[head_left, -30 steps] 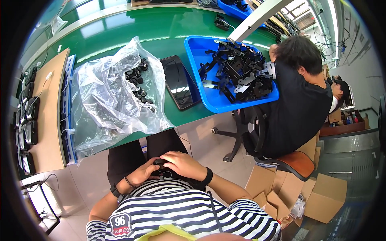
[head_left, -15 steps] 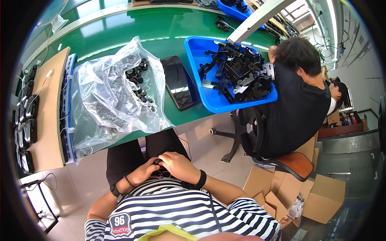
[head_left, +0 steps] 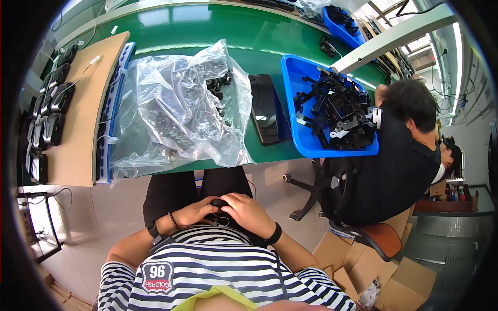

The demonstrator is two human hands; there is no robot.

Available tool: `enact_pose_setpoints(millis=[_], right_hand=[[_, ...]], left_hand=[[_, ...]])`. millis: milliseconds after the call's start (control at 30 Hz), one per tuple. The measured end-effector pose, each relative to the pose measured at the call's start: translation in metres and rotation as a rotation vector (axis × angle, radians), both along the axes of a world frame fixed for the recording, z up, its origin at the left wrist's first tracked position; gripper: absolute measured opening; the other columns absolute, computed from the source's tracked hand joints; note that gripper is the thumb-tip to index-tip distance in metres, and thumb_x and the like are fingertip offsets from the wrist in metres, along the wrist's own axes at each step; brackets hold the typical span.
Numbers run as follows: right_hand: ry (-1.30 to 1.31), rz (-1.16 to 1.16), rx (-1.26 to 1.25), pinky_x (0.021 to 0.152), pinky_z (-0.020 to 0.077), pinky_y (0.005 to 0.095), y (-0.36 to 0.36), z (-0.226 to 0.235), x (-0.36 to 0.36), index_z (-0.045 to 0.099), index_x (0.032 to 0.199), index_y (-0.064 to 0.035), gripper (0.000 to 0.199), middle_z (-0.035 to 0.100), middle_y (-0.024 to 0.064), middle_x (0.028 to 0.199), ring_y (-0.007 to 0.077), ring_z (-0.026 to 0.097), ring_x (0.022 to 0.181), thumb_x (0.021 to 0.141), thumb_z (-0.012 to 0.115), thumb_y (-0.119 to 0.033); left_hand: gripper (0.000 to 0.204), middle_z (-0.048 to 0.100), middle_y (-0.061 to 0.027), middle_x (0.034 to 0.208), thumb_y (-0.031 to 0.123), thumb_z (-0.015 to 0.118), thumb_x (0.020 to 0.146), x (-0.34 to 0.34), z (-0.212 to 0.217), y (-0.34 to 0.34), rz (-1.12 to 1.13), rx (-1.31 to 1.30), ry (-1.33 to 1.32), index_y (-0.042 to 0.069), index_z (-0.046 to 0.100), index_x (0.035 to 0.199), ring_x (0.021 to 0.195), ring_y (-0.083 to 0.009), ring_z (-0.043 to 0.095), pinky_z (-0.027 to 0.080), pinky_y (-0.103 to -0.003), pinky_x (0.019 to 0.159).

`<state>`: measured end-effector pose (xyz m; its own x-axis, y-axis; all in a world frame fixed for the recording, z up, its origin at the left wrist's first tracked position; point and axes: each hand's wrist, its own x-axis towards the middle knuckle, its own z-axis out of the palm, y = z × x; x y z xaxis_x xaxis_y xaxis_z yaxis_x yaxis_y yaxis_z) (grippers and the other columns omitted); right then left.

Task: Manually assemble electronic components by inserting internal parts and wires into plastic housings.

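My left hand (head_left: 194, 211) and right hand (head_left: 249, 212) close together around one small black part (head_left: 218, 203) in my lap, below the table edge (head_left: 270, 161); one phone (head_left: 265, 109) lies above.

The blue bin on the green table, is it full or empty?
Nearly full. The blue bin holds a heap of black parts covering most of its floor, with bare blue showing only along the near edge.

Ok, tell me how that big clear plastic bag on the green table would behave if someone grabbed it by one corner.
The clear plastic bag would probably be floppy: its film lies crumpled and creased. It looks loosely filled with small black parts, so these would likely slide and bunch toward the low end. The glossy film may be slippery, and one edge overhanging the green table could let it slip off.
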<state>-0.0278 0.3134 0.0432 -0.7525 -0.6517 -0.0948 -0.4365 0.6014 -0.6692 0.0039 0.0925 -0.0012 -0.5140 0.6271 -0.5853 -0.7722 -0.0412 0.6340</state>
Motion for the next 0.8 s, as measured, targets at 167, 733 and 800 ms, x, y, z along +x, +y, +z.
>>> enact_pose_setpoints(millis=[167,733,800], right_hand=[[0.009,0.043,-0.006,0.088,0.0524,0.0419,-0.002,0.0,-0.003,0.063,0.116,0.0012,0.028,0.067,0.0175,0.111,0.035,0.065,0.101,0.093,0.064,-0.016],[0.021,0.035,-0.042,0.086,0.052,0.0413,0.003,-0.003,-0.007,0.063,0.116,-0.0004,0.028,0.065,0.0146,0.109,0.0342,0.064,0.098,0.094,0.065,-0.017],[0.007,0.041,-0.03,0.086,0.0521,0.0409,0.004,-0.004,-0.008,0.063,0.116,-0.0008,0.028,0.065,0.0144,0.11,0.0341,0.064,0.099,0.094,0.065,-0.017]], left_hand=[[0.06,0.051,-0.0133,0.136,0.033,0.049,0.104,0.0,-0.006,0.0,-0.019,-0.003,0.05,0.005,0.029,0.153,0.124,-0.0195,0.052,0.053,-0.034,0.097],[0.06,0.051,-0.0129,0.136,0.032,0.048,0.103,0.0,-0.005,-0.004,-0.011,0.011,0.016,0.006,0.028,0.154,0.121,-0.0193,0.055,0.052,-0.035,0.1],[0.061,0.051,-0.013,0.136,0.034,0.049,0.103,-0.001,-0.006,-0.002,0.011,0.015,0.019,0.007,0.028,0.153,0.121,-0.0207,0.055,0.052,-0.036,0.099]])
